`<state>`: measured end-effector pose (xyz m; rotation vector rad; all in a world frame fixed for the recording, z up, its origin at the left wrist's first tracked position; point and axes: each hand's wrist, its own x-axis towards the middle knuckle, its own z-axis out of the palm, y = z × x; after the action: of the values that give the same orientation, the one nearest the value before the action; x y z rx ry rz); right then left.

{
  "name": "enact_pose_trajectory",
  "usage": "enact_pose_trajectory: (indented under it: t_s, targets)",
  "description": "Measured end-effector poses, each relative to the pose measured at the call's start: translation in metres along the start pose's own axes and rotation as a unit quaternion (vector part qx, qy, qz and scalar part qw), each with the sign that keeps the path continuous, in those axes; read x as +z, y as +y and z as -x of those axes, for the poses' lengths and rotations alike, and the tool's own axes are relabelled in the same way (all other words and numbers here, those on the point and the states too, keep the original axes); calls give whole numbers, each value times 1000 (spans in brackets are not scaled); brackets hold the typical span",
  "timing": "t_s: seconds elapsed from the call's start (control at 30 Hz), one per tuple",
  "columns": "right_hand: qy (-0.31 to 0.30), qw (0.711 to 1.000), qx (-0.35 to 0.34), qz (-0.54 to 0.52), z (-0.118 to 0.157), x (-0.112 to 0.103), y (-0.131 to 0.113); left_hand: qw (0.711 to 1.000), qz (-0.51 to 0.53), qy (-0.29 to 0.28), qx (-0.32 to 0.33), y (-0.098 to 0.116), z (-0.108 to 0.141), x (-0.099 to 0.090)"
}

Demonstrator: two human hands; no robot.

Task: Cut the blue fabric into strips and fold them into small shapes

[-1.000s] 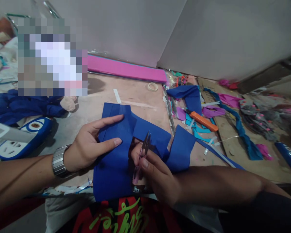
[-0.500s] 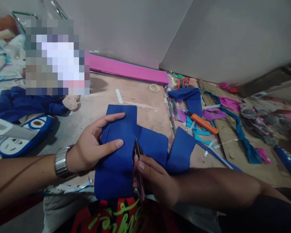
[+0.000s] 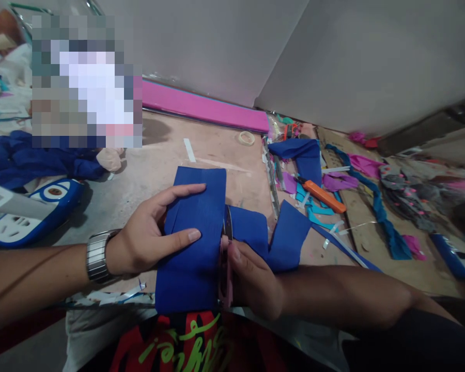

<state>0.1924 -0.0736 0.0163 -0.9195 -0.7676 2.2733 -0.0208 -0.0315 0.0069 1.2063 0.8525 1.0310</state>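
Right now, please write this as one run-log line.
left hand: holds blue fabric; right hand: holds scissors at fabric's right edge; orange cutter: lies farther right

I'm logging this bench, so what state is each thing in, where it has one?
Left hand: holding the blue fabric, thumb and forefinger on top.
Right hand: gripping the scissors.
Blue fabric: held, mostly smooth.
Scissors: at the fabric's edge; blade opening unclear.
Metal wristband: worn.
Orange cutter: lying down; blade unclear.
Pale ring: lying flat.
Dark blue cloth: crumpled.

At the near edge of the worktop, blue cloth is held by the left hand, scissors by the right hand.
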Motion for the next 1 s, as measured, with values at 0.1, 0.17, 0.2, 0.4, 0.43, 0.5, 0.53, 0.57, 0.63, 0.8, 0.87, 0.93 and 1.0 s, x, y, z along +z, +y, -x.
enact_pose_trajectory:
  t_s: [0.1,0.17,0.2,0.4,0.43,0.5,0.53,0.57,0.63,0.8,0.87,0.93,1.0]
  targets:
    - [1,1000,-16,3,0,1,0,1000,-20,1,12,1,0,0]
    - [3,1000,-15,-5,0,1,0,999,-28,-2,17,1,-1,0]
    - [4,1000,-15,-10,0,0,1,999,-28,-4,18,1,-1,0]
    - [8,1000,-4,-9,1,1,0,1000,-5,-13,1,0,1,0]
    - [9,1000,-1,-6,1,2,-1,1000,-4,-14,0,-1,1,0]
    - [6,1000,3,-2,0,3,-2,1000,-6,-16,-1,0,1,0]
    - [2,1000,-1,-4,-1,3,-2,1000,-7,-16,-1,0,1,0]
    - [-5,1000,-5,-7,-1,4,-2,1000,-8,-17,-1,0,1,0]
    - [-17,1000,-16,-13,-1,4,-2,1000,-7,-18,0,0,1,-1]
    - [-8,1000,-10,-22,-1,4,-2,1000,8,-25,-4,-1,2,0]
    - [-3,1000,-6,-28,-2,5,-3,1000,11,-22,-9,-1,1,0]
    - [-2,999,-9,-34,-2,5,-4,1000,15,-18,-15,-1,1,1]
    - [1,999,-10,-38,-2,5,-3,999,22,-18,-19,-1,1,1]
